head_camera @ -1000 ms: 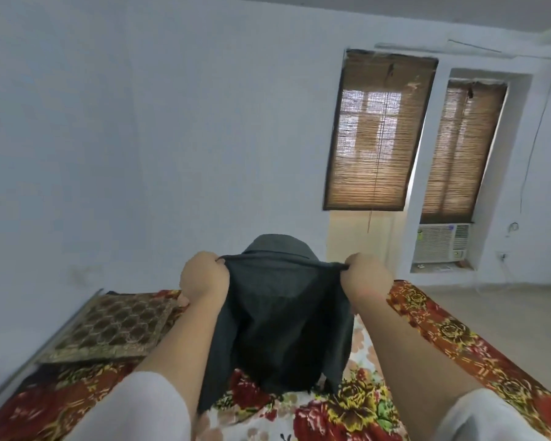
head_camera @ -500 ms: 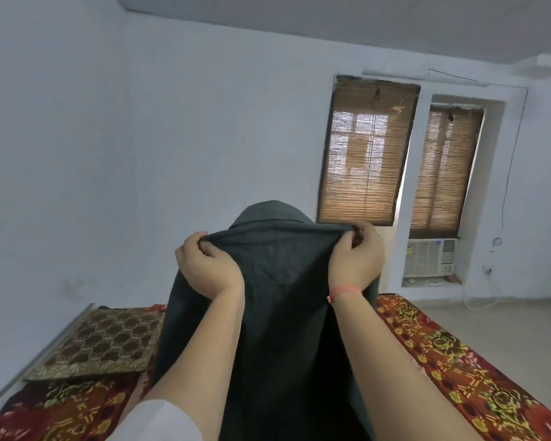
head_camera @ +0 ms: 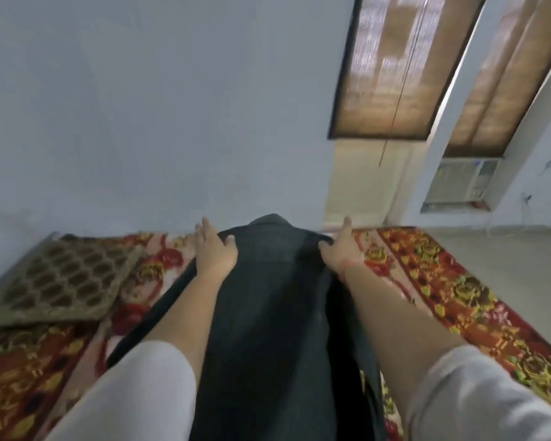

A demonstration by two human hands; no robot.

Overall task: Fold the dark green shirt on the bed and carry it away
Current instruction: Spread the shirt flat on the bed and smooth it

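Observation:
The dark green shirt [head_camera: 268, 313] lies stretched lengthwise down the middle of the bed [head_camera: 442, 281], its collar end at the far side by the wall. My left hand [head_camera: 215, 249] is at the shirt's far left corner, fingers straight and spread, thumb resting on the cloth. My right hand [head_camera: 339, 246] mirrors it at the far right corner, fingers straight and thumb on the fabric's edge. Both forearms run along the shirt's sides. The near end of the shirt passes out of view at the bottom.
A brown patterned cushion [head_camera: 54, 281] lies on the bed's left side. The red floral bedcover spreads on both sides of the shirt. Bamboo blinds [head_camera: 392, 74] and an air conditioner [head_camera: 462, 183] are on the right wall, with bare floor [head_camera: 506, 249] beyond the bed.
The shirt, held up in the air by both gripping hands, has come down flat onto the bed. My fingers have straightened and my view has tilted down.

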